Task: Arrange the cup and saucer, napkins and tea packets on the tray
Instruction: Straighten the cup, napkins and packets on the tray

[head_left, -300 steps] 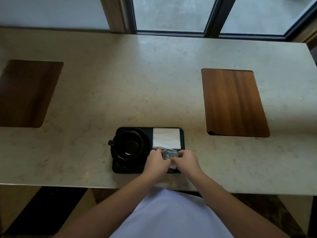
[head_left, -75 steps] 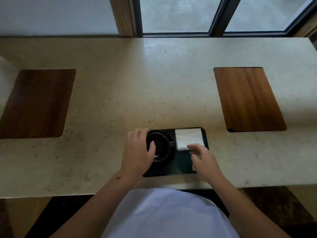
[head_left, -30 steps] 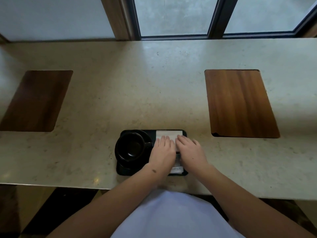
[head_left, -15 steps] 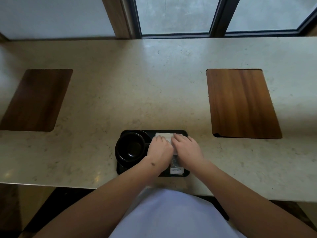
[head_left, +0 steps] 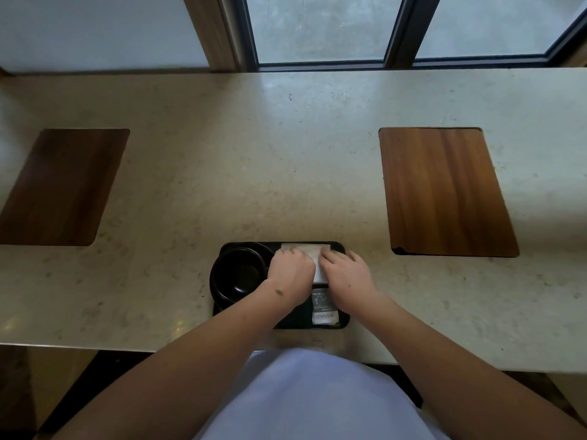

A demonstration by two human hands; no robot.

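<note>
Both hands lie on the napkins [head_left: 313, 253]: left hand [head_left: 290, 269] knuckles bent, right hand [head_left: 344, 274] flatter, fingers together. Cup [head_left: 238, 274] sits left of them.

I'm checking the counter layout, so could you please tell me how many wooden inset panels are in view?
2. One wooden panel is set into the counter at far left, partly cut off by the frame edge; the other panel lies right of the tray.

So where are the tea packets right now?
In the head view the tea packets lie at the near right of the black tray, just nearer than the white napkins, between the person's wrists and right of the cup.
</note>
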